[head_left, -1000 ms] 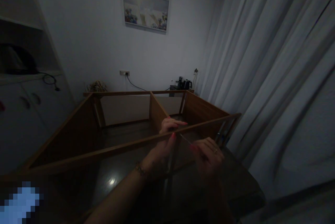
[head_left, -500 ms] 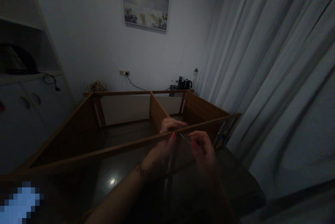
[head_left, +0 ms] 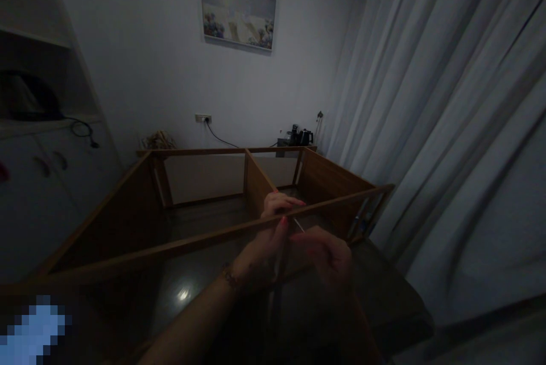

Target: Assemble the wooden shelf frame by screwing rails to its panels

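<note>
"Head view, nearest things first: what is your right hand doing?"

"It is on the near side, to the right, with bent fingers at the thin metal rod, whose far end is at the near rail. Whether they pinch the rod or only touch it, you cannot tell in this dim light."

"How should the rod handle for you?"

"Probably light and stiff, perhaps slippery in bare fingertips. You would do best to take it by its near end, away from the rail."

"And your left hand?"

"Clamped on the near rail, to the left of the rod: thumb on the near side, fingers over the far side."

"What of the wooden frame behind it?"

"It fills the middle, reaching from that rail past the divider to the far rail. Expect it heavy and rigid as a whole, though a slim rail may flex; your firmest hold should be beside the divider."

"Beyond that?"

"Your far wall, with a socket and a framed picture."
</note>
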The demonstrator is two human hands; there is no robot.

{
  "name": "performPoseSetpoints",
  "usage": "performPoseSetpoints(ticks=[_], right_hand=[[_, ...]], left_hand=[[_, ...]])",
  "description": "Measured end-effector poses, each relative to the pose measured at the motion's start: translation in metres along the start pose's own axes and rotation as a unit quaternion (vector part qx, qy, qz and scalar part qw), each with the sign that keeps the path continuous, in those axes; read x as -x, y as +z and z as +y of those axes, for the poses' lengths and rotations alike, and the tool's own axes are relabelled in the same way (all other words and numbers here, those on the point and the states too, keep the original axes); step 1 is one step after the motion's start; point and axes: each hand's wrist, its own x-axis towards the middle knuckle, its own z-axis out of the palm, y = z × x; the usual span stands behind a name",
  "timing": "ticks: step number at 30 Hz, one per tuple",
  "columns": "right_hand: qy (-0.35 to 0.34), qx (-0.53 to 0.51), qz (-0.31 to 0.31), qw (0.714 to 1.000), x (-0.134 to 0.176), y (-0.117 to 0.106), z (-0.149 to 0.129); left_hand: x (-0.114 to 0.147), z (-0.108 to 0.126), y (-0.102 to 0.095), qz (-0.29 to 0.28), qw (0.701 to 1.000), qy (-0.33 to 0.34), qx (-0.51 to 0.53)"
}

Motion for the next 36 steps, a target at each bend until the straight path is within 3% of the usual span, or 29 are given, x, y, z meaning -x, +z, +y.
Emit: performPoseSetpoints(ticks=[4, 10, 17, 23, 27, 32, 36], right_hand=[[-0.049, 0.027, 0.030, 0.998, -0.001, 0.003, 0.000], [-0.102, 0.115, 0.070, 0.986, -0.004, 0.005, -0.003], [-0.056, 0.062, 0.155, 0.984, 0.000, 0.013, 0.006], [-0.093, 0.065, 0.113, 0.987, -0.001, 0.007, 0.009], [-0.114, 0.124, 0.134, 0.977, 0.001, 0.003, 0.008], [-0.140, 0.246, 0.180, 0.942, 0.000, 0.002, 0.003], [-0.147, 0.241, 0.169, 0.944, 0.002, 0.003, 0.002]], left_hand=[[-0.001, 0.005, 0.000, -0.006, 1.000, -0.026, 0.004], [0.001, -0.004, 0.001, 0.003, 1.000, 0.008, 0.005], [0.003, -0.010, 0.000, 0.000, 1.000, 0.025, 0.013], [0.001, -0.010, 0.001, 0.009, 1.000, 0.019, 0.023], [0.002, -0.011, 0.002, 0.013, 0.999, 0.027, 0.025], [0.003, -0.011, 0.001, 0.004, 1.000, 0.008, 0.019], [0.004, -0.011, 0.002, 0.011, 1.000, 0.010, 0.018]])
